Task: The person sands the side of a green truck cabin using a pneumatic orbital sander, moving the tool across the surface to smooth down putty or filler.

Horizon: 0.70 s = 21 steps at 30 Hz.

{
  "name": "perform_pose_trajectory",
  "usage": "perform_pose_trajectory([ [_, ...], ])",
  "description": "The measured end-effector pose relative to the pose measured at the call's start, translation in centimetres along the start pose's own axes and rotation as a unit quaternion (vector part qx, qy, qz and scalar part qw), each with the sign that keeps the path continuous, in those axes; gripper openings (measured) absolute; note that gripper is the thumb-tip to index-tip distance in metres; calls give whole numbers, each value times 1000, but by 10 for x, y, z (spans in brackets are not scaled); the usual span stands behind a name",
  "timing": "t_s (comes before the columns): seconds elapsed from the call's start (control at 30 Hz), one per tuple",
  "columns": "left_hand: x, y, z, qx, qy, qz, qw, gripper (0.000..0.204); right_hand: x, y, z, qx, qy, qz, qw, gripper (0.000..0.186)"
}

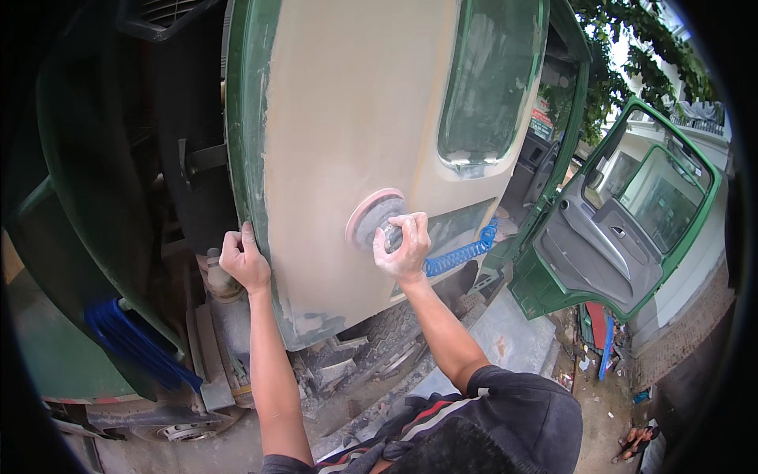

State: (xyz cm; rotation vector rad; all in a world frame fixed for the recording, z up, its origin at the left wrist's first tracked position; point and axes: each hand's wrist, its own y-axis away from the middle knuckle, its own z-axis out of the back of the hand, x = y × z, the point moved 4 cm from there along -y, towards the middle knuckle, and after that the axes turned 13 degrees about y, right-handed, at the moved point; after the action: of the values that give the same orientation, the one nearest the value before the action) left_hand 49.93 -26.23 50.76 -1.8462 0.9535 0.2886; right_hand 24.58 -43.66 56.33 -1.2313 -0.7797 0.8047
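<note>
A truck cab panel (339,103), coated in beige filler with green paint along its borders, stands upright in front of me. My right hand (408,251), dusty white, is closed on a round disc sander (368,220). The sander's pad lies against the lower middle of the panel. A blue coiled air hose (464,254) runs off to the right behind that hand. At the panel's left edge, my left hand (246,261) is closed with curled fingers on the green rim; some fingertips are hidden.
An open green door (608,237) with grey trim swings out at right. Above the sander sits a dusty window (489,87). Blue cords (130,340) hang at lower left near a wheel (185,431). Scraps (604,340) litter the ground at right, and a person (636,442) is far off.
</note>
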Motion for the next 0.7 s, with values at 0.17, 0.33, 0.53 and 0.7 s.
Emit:
perform_pose_trajectory([
  [0.17, 0, 1, 5, -11, 5, -2, 1000, 46, -3, -75, 6, -5, 1, 12, 1000, 28],
  [0.33, 2, 4, 0, -17, 10, -11, 1000, 46, -16, -136, 12, -14, 16, 67, 998, 25],
  [0.53, 2, 4, 5, -14, -5, 2, 1000, 44, -13, -226, 13, -48, 31, 99, 993, 22],
  [0.7, -1, 2, 7, -19, -28, 3, 999, 44, -13, -300, 12, -46, 49, 54, 996, 25],
])
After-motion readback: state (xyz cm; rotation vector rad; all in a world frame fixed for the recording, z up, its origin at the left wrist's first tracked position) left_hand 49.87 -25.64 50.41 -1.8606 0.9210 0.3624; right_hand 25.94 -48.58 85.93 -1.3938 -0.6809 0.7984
